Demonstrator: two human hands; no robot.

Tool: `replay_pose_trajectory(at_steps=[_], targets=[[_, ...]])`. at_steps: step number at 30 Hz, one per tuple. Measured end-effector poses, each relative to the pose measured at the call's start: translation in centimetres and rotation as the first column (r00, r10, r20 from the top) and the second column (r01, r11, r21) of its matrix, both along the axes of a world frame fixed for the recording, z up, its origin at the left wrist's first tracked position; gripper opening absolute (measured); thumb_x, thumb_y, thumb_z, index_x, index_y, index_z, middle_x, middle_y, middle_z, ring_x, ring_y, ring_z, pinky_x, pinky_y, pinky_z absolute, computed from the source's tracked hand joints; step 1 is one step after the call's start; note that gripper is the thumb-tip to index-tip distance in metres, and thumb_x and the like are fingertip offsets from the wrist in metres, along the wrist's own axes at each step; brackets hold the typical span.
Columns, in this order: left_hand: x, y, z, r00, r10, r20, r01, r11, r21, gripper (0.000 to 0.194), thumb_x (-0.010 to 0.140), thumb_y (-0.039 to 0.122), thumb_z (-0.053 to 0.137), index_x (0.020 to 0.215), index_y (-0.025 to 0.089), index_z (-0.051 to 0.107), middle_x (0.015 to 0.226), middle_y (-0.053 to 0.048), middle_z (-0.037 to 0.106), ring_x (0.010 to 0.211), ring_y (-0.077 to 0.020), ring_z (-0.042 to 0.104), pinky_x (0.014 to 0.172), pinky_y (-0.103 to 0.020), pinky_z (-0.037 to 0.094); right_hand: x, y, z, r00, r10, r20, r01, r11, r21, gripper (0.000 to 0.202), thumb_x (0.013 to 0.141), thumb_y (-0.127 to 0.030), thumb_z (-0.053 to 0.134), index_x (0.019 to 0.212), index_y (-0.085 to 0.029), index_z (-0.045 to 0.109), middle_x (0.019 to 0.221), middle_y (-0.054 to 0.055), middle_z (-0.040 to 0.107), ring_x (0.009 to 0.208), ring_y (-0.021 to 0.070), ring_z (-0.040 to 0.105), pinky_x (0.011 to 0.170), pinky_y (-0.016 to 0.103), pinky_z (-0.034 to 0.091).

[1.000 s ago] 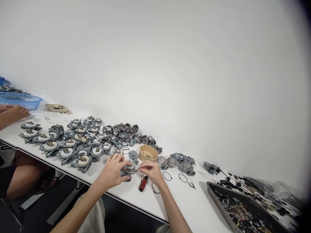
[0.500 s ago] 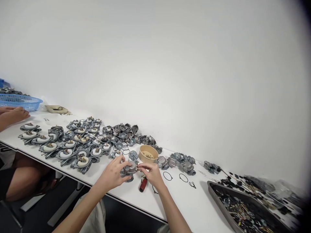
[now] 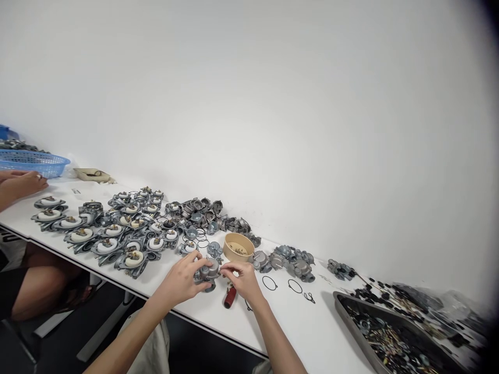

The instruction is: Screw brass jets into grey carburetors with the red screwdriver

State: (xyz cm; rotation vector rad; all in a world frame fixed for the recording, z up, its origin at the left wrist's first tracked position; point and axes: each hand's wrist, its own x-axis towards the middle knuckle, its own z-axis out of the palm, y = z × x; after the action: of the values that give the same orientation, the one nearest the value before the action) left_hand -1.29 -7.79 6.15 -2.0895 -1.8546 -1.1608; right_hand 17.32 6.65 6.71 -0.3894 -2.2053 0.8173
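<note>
My left hand [image 3: 183, 278] is wrapped round a grey metal carburetor [image 3: 210, 269], thumb on the near side and fingers over the top. Close to its right side, my right hand [image 3: 242, 279] pinches with thumb and forefinger; whatever lies between the fingertips is too small to make out. Below the right hand a red-handled tool [image 3: 230, 297] rests on the table, its far end partly hidden by small brass-coloured pieces. Just behind the hands stands a round tan tub [image 3: 238, 246] with small parts at its bottom.
Carburetors with white floats [image 3: 107, 245] crowd the left of the table, with a pile of metal bowls [image 3: 198, 210] behind. Rubber rings [image 3: 295, 286] and closed carburetors [image 3: 300, 267] lie to the right, beside a metal tray [image 3: 351, 327] of small parts. A co-worker's hands [image 3: 23, 184] are at far left.
Both hands keep nearly the same place and grip. Only a slight shift of the camera view shows.
</note>
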Motion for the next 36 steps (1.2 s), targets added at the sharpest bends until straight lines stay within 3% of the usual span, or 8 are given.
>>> replay_pose_trajectory(at_steps=[11,17,21,25,29,32,36], targets=[[-0.3,0.5,-0.4,0.997,-0.021,0.069,0.019,0.999,0.031,0.038,0.082,0.038,0.077,0.117,0.030,0.066,0.106,-0.005,0.061,0.101,-0.0268,0.062,0.087,-0.037,0.052,-0.6,-0.2,-0.7,0.997,-0.038,-0.066,0.044,0.996,0.082,0.008,0.085,-0.029,0.073,0.084,-0.024,0.078,0.077,0.002,0.078,0.067,0.0183,0.069,0.069,0.030,0.055],[-1.4,0.8,-1.0,0.960,-0.088,0.267,0.097,0.995,-0.019,0.028,0.089,0.039,0.069,0.115,0.029,0.071,0.138,-0.009,0.056,0.128,-0.0304,0.054,0.106,-0.044,0.046,-0.2,-0.5,0.0,1.000,0.001,-0.011,0.000,0.995,0.104,0.006,0.081,-0.027,0.074,0.082,-0.022,0.078,0.076,0.003,0.077,0.064,0.0176,0.067,0.066,0.029,0.054],[-1.9,1.2,-0.9,0.881,-0.209,0.423,0.243,0.970,-0.025,0.032,0.088,0.040,0.070,0.117,0.026,0.072,0.123,-0.008,0.070,0.117,-0.0269,0.064,0.102,-0.041,0.051,-0.1,-0.5,0.0,0.998,0.068,-0.011,-0.066,0.991,0.115,0.009,0.081,-0.025,0.075,0.088,-0.023,0.079,0.084,0.004,0.078,0.067,0.0181,0.068,0.066,0.030,0.054],[-1.9,1.3,-0.8,0.857,-0.218,0.468,0.246,0.969,0.001,0.032,0.083,0.038,0.075,0.114,0.026,0.075,0.119,-0.006,0.073,0.114,-0.0266,0.066,0.102,-0.040,0.051,-0.1,-0.3,-0.2,0.996,0.082,-0.032,-0.079,0.993,0.082,0.010,0.081,-0.024,0.076,0.090,-0.023,0.080,0.088,0.005,0.079,0.073,0.0199,0.071,0.066,0.030,0.055],[-2.0,1.5,-1.1,0.838,-0.176,0.516,0.226,0.974,-0.034,0.053,0.081,0.035,0.076,0.132,0.029,0.065,0.128,-0.007,0.070,0.120,-0.0295,0.064,0.102,-0.042,0.050,-0.2,-0.1,-0.3,0.996,0.079,-0.039,-0.076,0.995,0.069,0.010,0.080,-0.024,0.078,0.089,-0.024,0.081,0.087,0.005,0.080,0.075,0.0210,0.073,0.067,0.030,0.057],[-2.0,1.7,-1.6,0.764,-0.161,0.625,0.246,0.968,-0.051,0.079,0.078,0.033,0.078,0.150,0.025,0.046,0.127,-0.011,0.070,0.111,-0.0293,0.067,0.092,-0.039,0.056,-0.2,-0.1,-0.4,0.993,0.098,-0.066,-0.090,0.990,0.109,0.010,0.080,-0.024,0.078,0.089,-0.023,0.082,0.085,0.006,0.080,0.072,0.0207,0.073,0.065,0.030,0.058],[-2.0,1.9,-1.8,0.657,-0.154,0.738,0.270,0.962,-0.040,0.087,0.076,0.035,0.081,0.152,0.021,0.040,0.123,-0.013,0.071,0.106,-0.0289,0.069,0.080,-0.034,0.057,-0.3,-0.2,-0.7,0.990,0.125,-0.072,-0.111,0.978,0.176,0.010,0.083,-0.024,0.075,0.091,-0.024,0.082,0.087,0.006,0.080,0.074,0.0211,0.074,0.068,0.031,0.060]])
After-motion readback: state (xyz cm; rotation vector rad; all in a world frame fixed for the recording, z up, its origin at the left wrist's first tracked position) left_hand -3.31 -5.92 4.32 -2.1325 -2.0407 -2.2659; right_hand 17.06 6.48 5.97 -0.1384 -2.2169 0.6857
